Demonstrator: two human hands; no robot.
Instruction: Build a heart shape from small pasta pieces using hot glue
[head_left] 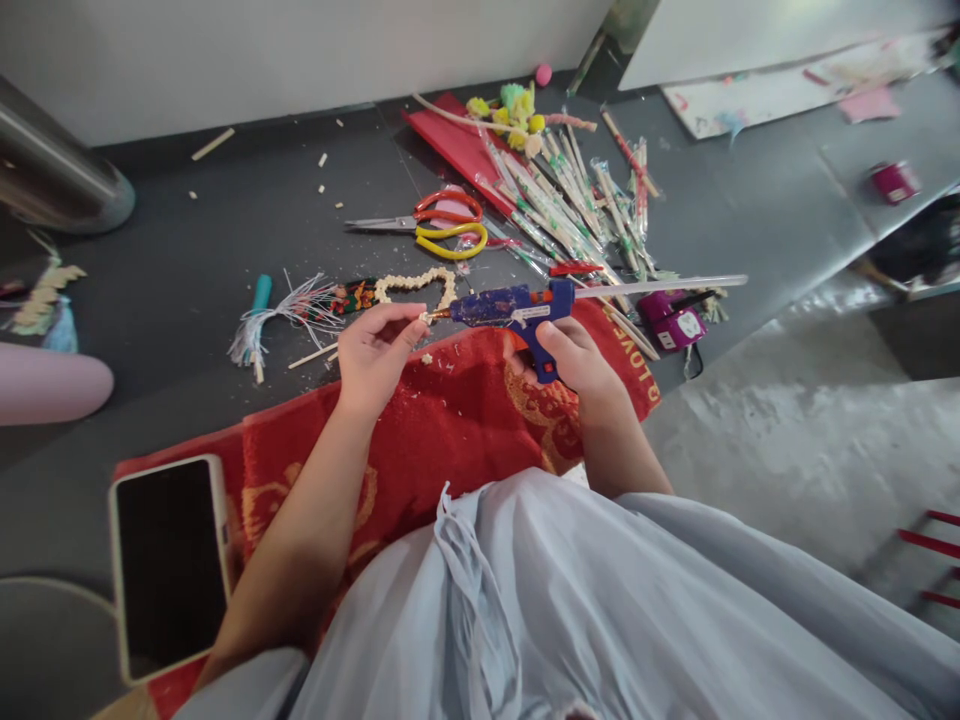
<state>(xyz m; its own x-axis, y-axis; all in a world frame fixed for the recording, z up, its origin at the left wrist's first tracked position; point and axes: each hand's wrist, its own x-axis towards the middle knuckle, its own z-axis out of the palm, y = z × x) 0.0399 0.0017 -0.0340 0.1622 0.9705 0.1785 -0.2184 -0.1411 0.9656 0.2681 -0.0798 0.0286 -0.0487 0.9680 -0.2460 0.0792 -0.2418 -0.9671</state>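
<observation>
My right hand [577, 360] grips the handle of a blue glue gun [517, 305], a clear glue stick jutting out of its back toward the right. The gun's nozzle points left and meets a small piece pinched in the fingers of my left hand [379, 350]. Just behind the left fingers lies a heart-shaped outline of small cream pieces [416, 285] on the dark floor. Both hands hover over a red cloth [450, 420] with gold print, spread in front of my lap.
Scissors with red and yellow handles [442, 225] lie behind the heart. A pile of wrapped sticks [577, 200] and pom-poms [514, 110] sits at the back right. A phone [169, 565] rests at the lower left, a purple tape dispenser [671, 322] at the right.
</observation>
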